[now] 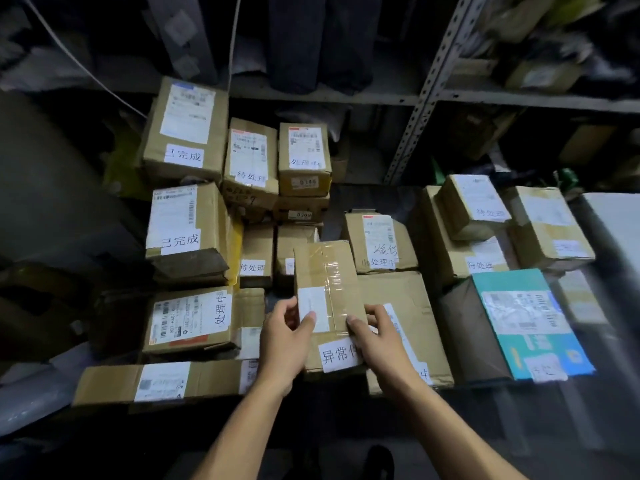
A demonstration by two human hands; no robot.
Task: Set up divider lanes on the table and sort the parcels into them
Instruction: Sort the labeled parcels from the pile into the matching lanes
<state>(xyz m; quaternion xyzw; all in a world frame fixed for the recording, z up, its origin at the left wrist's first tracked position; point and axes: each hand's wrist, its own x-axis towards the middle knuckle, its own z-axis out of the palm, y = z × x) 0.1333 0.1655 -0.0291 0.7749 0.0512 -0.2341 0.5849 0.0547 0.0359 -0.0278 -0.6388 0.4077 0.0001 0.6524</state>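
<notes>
A taped brown cardboard parcel (329, 289) with a handwritten white label at its near end is held in the middle of the table. My left hand (285, 336) grips its left edge, thumb on the top face. My right hand (377, 336) grips its right edge, thumb on top too. The parcel lies over a larger flat carton (401, 299). Around it sit several labelled cardboard parcels: two stacked ones (187, 226) at the left and a low box (194, 322) below them. No divider is visible.
A long flat carton (162, 379) lies at the near left edge. A teal-topped box (526, 323) and stacked brown boxes (474, 209) fill the right side. Metal shelving (426, 95) with dark bags stands behind the table. A white surface (616, 216) is at far right.
</notes>
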